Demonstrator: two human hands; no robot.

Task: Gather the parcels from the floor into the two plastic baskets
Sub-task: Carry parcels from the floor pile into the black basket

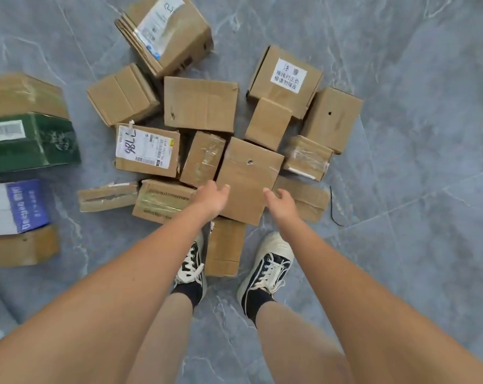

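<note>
Between the two hands, at the near edge of a heap of parcels on the grey tiled floor [401,189]: reached down for a flat brown cardboard box with a small hole [248,178], lying askew on top of its neighbours. Set the left hand [211,199] at its left edge and the right hand [280,202] at its right edge, both wide, thumbs toward the top face, fingers relaxed and not closed round anything. Could not tell whether either palm touched the cardboard.

Judged the step as the first grasp of this parcel, with nearly the whole job ahead. Saw no plastic basket anywhere in view.

To do it well: would press both palms flat against opposite sides, hook the fingers under the lower edges, and lift straight up so as not to drag the parcels beneath.

Just beside it on the left, a small box wrapped in clear tape [203,159] and a box with a white shipping label [147,151]; partly under its right corner, a low brown box [304,200]. Nearer still, a narrow box [226,245] between two black-and-white canvas shoes [268,261]. Well apart on the far left, a dark green carton [29,142].
</note>
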